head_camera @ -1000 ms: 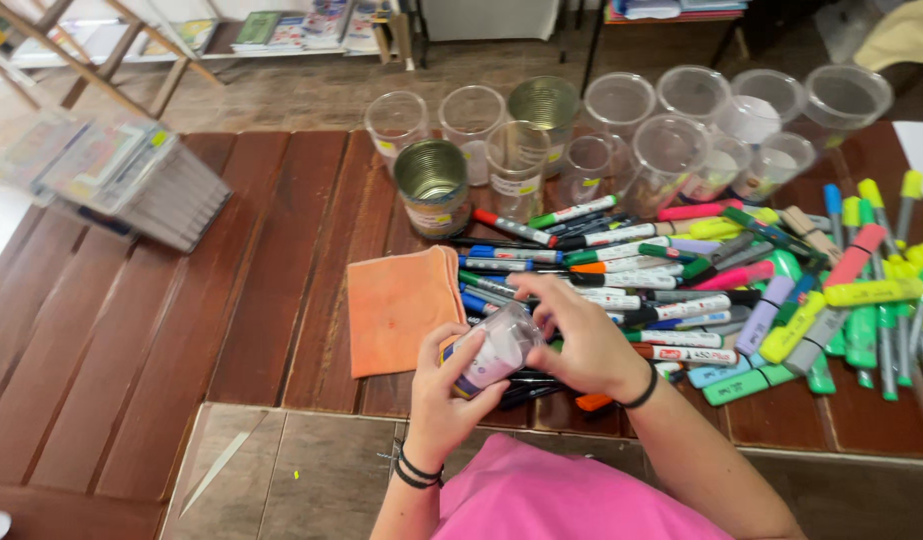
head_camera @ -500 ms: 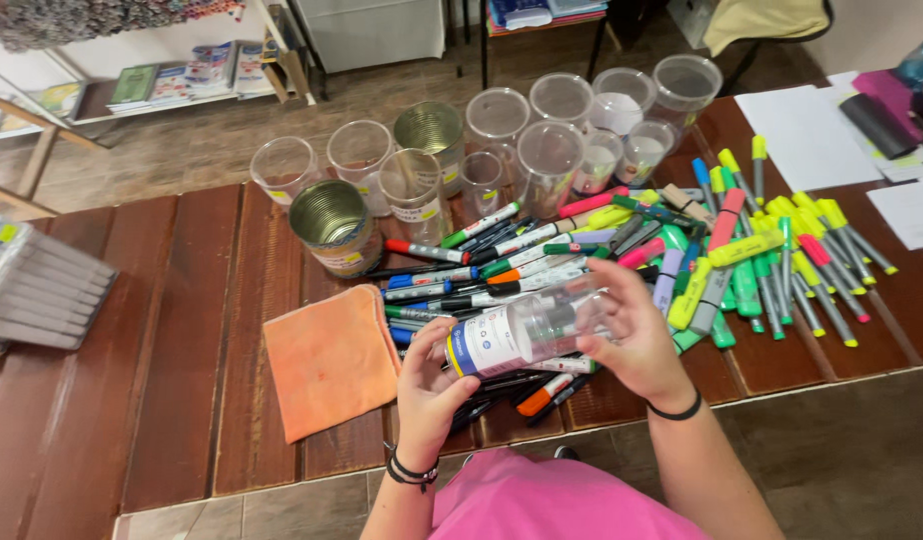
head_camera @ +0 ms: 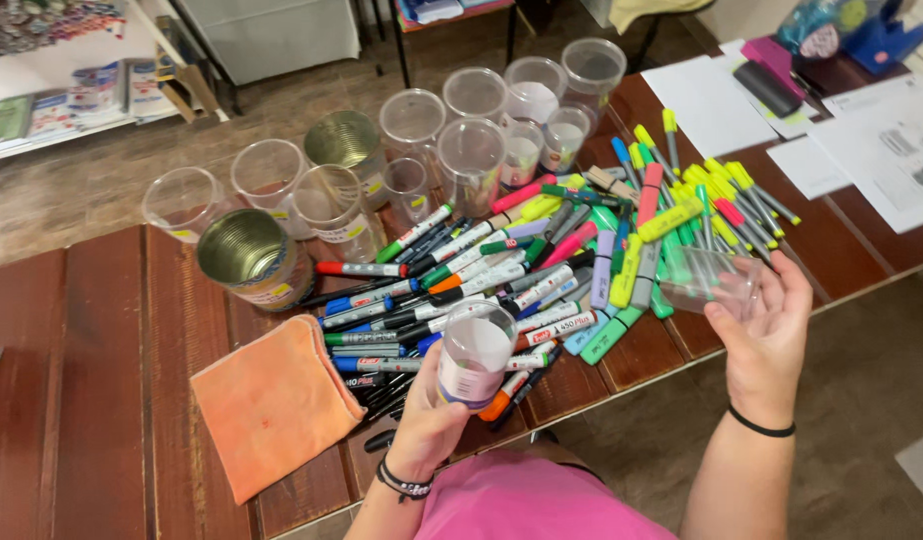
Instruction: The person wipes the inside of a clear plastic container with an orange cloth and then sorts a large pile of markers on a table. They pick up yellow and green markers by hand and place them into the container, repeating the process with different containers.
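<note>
My left hand (head_camera: 428, 420) grips a clear plastic cup with a white label (head_camera: 475, 352), held upright above the table's front edge. My right hand (head_camera: 764, 335) holds a second clear plastic cup (head_camera: 708, 281) tilted on its side, out past the right end of the marker pile. Between the two hands spreads a heap of markers and highlighters (head_camera: 541, 270) in black, white, yellow, green and pink. An orange cloth (head_camera: 273, 400) lies flat on the wooden table (head_camera: 101, 400), just left of my left hand.
Several empty clear plastic cups (head_camera: 471, 160) and two metal cans (head_camera: 251, 255) stand behind the markers. White papers (head_camera: 861, 140) and a black case (head_camera: 766, 88) lie at the far right. Floor shows beyond the table's front right edge.
The two cups, held together in both hands before, have come apart. My right hand has carried one off to the right while my left keeps the labelled one.
</note>
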